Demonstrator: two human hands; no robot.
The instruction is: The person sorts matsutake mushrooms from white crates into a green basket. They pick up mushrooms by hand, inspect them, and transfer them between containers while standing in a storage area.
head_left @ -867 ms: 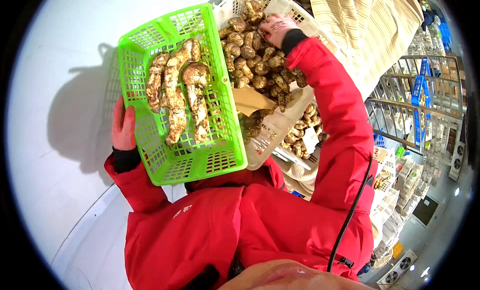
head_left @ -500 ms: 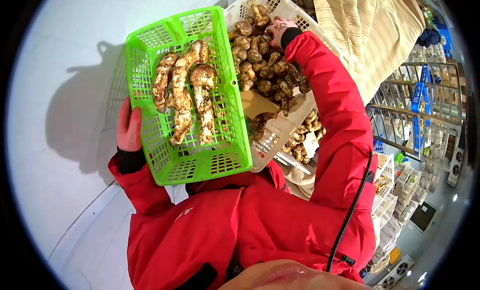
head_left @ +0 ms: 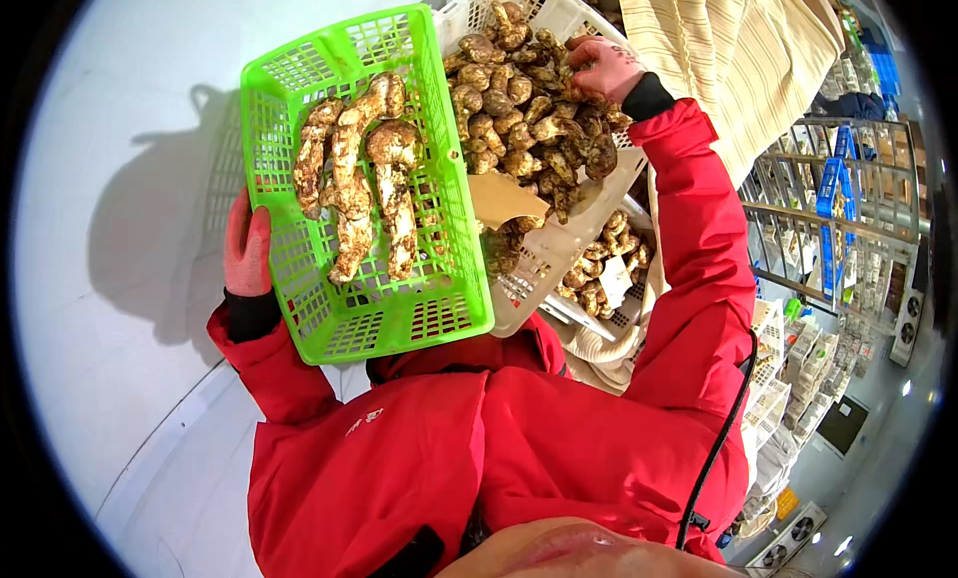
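My left hand [head_left: 247,249], in a pinkish glove, grips the left side of a bright green plastic basket [head_left: 424,317], thumb at the rim and fingers mostly hidden behind it. Three long brown-and-white mushrooms [head_left: 346,179] lie in the basket. To its right, a white perforated crate [head_left: 539,279] holds a heap of shorter, thick-stemmed mushrooms [head_left: 519,109]. At the heap's far right side is my right hand [head_left: 606,69], its fingers curled down onto the mushrooms. Whatever lies between those fingertips is hidden.
A brown piece of cardboard [head_left: 507,201] sits at the near end of the crate. Below it, another white crate [head_left: 611,264] holds more mushrooms. Striped cream cloth [head_left: 723,59] drapes on the right. Metal racks [head_left: 833,214] with blue crates stand farther right; a white wall [head_left: 130,309] is on the left.
My right hand has shifted rightward and slightly nearer over the heap, and its curled fingers now show more. The green basket, held by my left hand, has moved slightly left.
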